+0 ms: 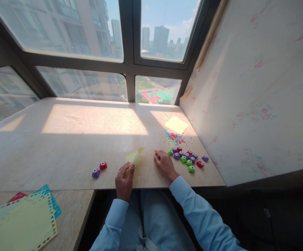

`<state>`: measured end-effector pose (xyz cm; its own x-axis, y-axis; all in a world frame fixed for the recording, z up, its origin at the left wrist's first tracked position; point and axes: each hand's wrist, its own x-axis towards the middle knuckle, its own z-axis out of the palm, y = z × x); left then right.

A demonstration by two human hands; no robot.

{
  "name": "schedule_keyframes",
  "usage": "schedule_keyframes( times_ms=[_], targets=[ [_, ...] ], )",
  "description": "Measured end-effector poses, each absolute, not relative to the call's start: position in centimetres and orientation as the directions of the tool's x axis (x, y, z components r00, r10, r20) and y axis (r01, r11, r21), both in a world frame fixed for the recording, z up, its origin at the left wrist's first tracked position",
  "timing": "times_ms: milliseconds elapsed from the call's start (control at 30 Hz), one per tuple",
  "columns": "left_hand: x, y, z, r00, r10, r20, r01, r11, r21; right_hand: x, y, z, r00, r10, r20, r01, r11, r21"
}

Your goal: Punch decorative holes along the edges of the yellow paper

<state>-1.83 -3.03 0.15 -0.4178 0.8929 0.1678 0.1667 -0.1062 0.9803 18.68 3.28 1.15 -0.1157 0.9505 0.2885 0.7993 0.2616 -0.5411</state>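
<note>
My left hand pinches a pale yellow sheet of paper that stands up off the wooden table near its front edge. My right hand rests on the table just right of the paper, fingers loosely curled, holding nothing that I can see. It lies beside a cluster of several small punches in green, purple and red. To the left of my left hand sit a purple punch and a red punch.
A heap of tiny coloured paper bits and a yellow paper square lie farther back on the right. Punched coloured sheets are stacked at the lower left. A wall bounds the right side, windows the back.
</note>
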Motion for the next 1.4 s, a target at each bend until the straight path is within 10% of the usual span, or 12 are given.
schedule_keyframes(
  times_ms=[300,467,667,1400],
  targets=[
    [-2.5,-2.7,1.5,-0.543,0.829,-0.134,-0.248,-0.006,0.969,16.4,2.5,2.7,-0.098,0.903,0.419,0.625,0.384,-0.68],
    [-3.0,-2.7,2.4,-0.523,0.789,-0.323,-0.524,0.001,0.852,14.2,-2.6,3.6,-0.503,0.783,0.366,0.585,0.62,-0.523],
    [-3.0,-2.9,2.6,-0.54,0.778,-0.321,-0.521,-0.009,0.854,13.4,-4.3,2.1,-0.642,0.706,0.3,0.631,0.708,-0.317],
    [-3.8,-2.7,2.7,-0.429,0.831,-0.353,-0.537,0.08,0.84,17.9,-1.7,3.1,-0.592,0.785,0.18,0.764,0.618,-0.185]
  ],
)
